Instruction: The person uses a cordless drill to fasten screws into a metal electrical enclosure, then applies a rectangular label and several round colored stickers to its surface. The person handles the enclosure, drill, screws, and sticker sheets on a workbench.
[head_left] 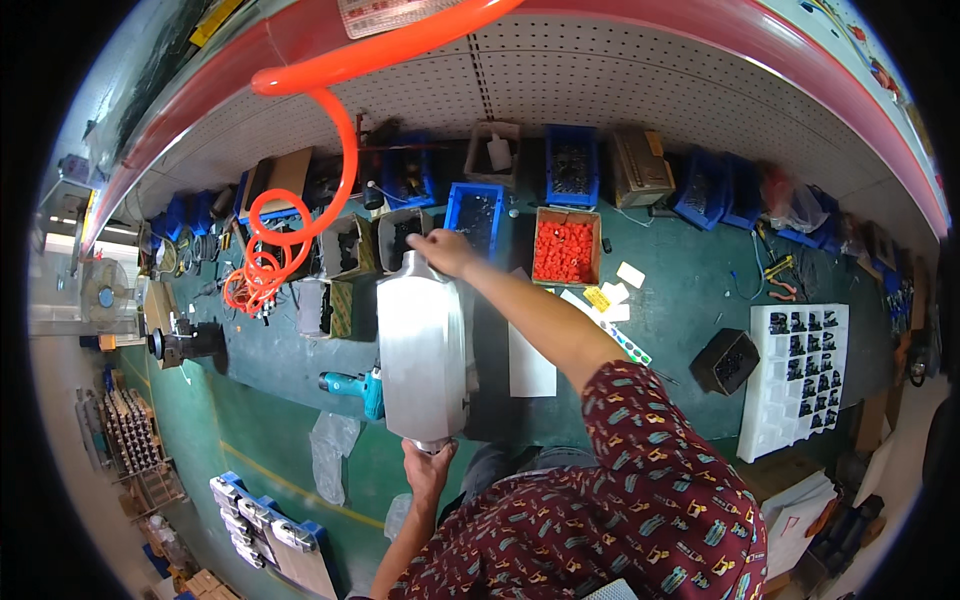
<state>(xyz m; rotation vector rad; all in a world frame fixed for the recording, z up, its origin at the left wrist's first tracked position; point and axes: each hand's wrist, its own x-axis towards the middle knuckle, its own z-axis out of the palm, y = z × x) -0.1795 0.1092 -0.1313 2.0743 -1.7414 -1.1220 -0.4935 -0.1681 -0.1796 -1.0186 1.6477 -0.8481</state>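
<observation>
A large silver metal canister (422, 350) with a narrow neck at each end stands out over the front of the bench. My left hand (428, 470) is closed around its lower neck. Up at the far end, my right hand (446, 252) has its fingers drawn together beside the upper neck; whatever they hold, if anything, is hidden. Just beyond those fingers is an open carton (385, 243) with dark contents. A teal power drill (370, 392) lies left of the canister, partly covered by it. On the right of the canister lies a white sheet (533, 360).
Orange coiled hose (345, 150) hangs at upper left. A carton of red parts (566, 250) and blue bins (473, 212) line the back. Toward the right are a black box (726, 362) and a white foam tray (765, 400) of black parts.
</observation>
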